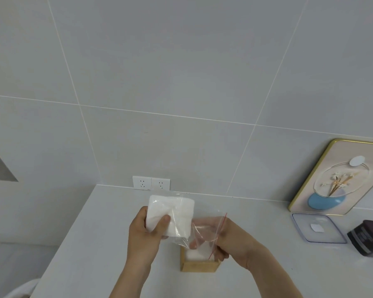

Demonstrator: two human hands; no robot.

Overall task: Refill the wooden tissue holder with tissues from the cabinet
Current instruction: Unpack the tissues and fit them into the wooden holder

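Note:
My left hand (pixel 145 231) grips a white stack of tissues (pixel 177 214) through a clear plastic zip bag (pixel 205 224) with a red seal line. My right hand (pixel 222 239) holds the bag's open end, fingers partly inside the plastic. Both hands hover just above the small wooden tissue holder (pixel 199 265), which stands on the white counter (pixel 95 244). Some white tissue shows inside the holder; my hands and the bag hide its back part.
A double wall socket (pixel 151 183) sits on the tiled wall behind. At the right, a gold-framed picture (pixel 340 177) leans on the wall, a clear plastic lid (pixel 318 229) lies flat, and a dark jar (pixel 367 238) stands beside it. The counter's edge runs down the left.

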